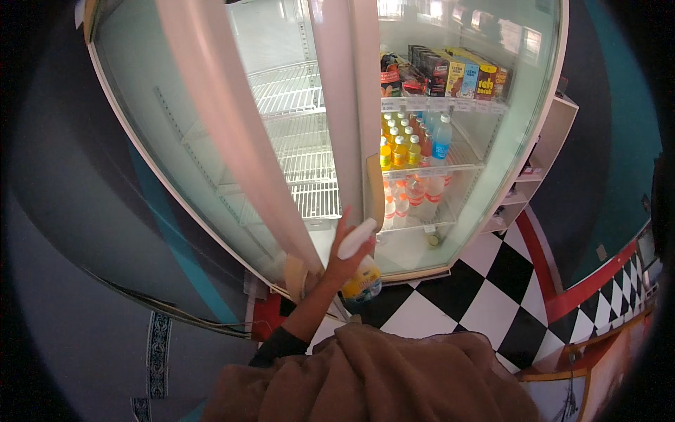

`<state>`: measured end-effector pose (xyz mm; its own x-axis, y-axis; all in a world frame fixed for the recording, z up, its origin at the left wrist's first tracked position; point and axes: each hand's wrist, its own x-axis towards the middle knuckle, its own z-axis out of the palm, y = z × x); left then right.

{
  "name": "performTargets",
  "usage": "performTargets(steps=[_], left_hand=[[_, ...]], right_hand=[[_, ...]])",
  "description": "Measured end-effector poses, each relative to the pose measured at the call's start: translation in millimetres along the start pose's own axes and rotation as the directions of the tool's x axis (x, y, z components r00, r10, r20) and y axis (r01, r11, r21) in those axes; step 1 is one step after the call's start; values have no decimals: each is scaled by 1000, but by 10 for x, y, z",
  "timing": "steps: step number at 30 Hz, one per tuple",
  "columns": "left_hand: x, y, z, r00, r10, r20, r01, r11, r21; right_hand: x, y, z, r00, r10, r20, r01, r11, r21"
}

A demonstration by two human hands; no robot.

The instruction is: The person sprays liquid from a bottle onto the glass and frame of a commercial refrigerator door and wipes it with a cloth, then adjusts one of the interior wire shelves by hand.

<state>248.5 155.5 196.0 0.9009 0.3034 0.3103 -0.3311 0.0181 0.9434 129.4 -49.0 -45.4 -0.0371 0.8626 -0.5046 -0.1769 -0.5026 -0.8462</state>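
My left hand (344, 258) is wrapped around a plastic spray bottle (363, 282) with a white trigger head (357, 240) and a yellow label. One finger points up, apart from the bottle. My right hand is out of view. Before me stands a two-door glass display refrigerator. Its left glass door (158, 137) is swung out, and a tan handle (296, 275) on it is near my forearm. Behind the opening are white wire shelves (285, 89). The right glass door (474, 211) looks closed; its tan handle (375, 192) is just above the spray head.
Behind the right door stand drink cartons (448, 74), yellow and orange juice bottles (399, 153), a blue-labelled bottle (442, 138) and clear bottles (416, 192). A white shelf unit (553, 126) stands at the right. The floor (474, 295) has black and white checks. Brown cloth (379, 374) covers my front.
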Motion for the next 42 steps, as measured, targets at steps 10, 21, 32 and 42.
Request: performTargets(steps=[10,21,32,42], left_hand=[[542,-180,-67,996,84,-10,-79,964,255],[871,-154,-125,1000,-10,19,2,923,385],[-521,-456,-444,967,-109,229,74,985,157],[-2119,-84,-937,952,-173,252,40,889,456]], right_hand=[[-904,986,-1473,756,220,-617,-417,888,-195],[-1916,1566,-2198,482,299,-824,-716,676,-174],[-1683,1607,-2445,518,313,-796,-751,612,-248],[-611,1216,-2781,719,51,-694,-484,753,-446]])
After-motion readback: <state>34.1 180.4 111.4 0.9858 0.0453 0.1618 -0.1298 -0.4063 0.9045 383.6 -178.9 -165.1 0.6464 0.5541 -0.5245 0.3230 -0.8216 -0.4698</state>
